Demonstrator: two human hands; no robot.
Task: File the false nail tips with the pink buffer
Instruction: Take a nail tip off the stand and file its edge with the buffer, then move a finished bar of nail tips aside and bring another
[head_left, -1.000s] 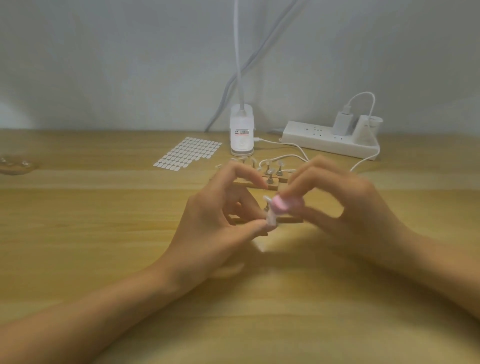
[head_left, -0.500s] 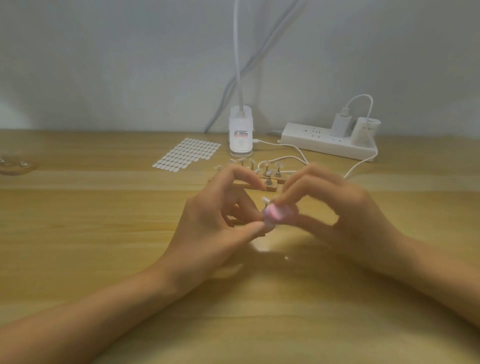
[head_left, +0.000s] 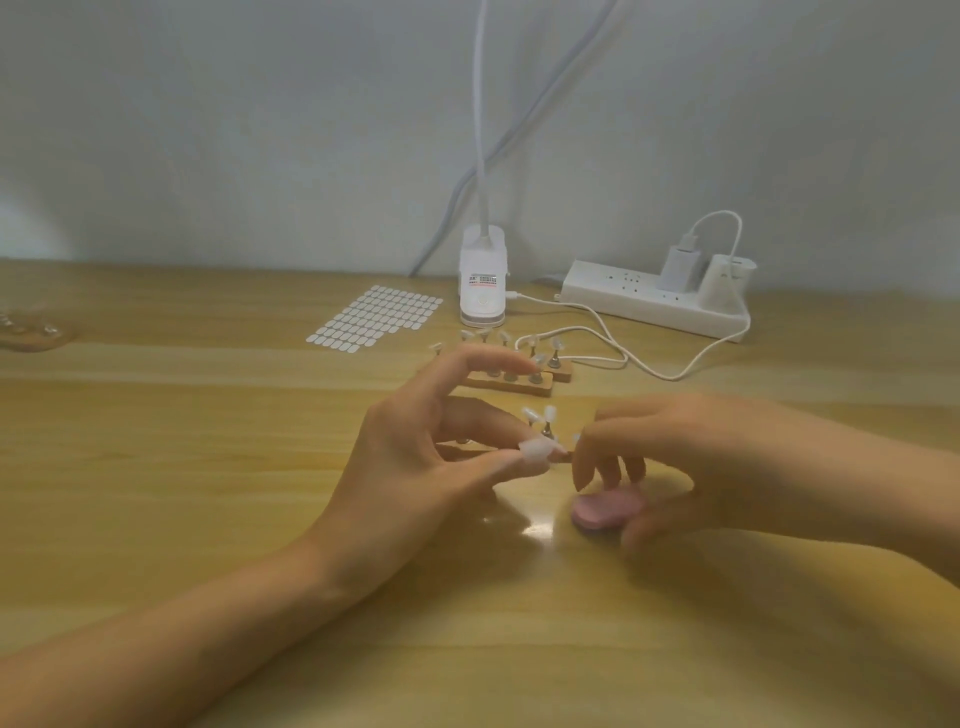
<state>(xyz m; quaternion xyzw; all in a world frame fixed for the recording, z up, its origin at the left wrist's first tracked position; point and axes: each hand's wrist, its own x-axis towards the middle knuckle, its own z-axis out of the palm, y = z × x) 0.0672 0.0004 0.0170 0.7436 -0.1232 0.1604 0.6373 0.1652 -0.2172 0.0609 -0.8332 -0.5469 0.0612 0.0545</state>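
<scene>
Mid-filing, seemingly pause between strokes. Translucent white false nail tip (head_left: 537, 453) pinched between thumb and fingertip of left hand (head_left: 410, 467), index finger lifted, above light wooden tabletop (head_left: 208, 467). Small oval pink buffer (head_left: 605, 512) low at tabletop under curled fingers of blurred right hand (head_left: 701, 467); gripped or merely touched, cannot tell. Buffer apart from tip. More tips on wooden peg stands (head_left: 511, 382) behind. Next: firm hold on buffer, lift to tip edge, short light strokes.

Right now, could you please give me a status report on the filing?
Left hand pinches a nail tip. Right hand blurred over the buffer on the table, grip unclear. Nothing in the way.
</scene>
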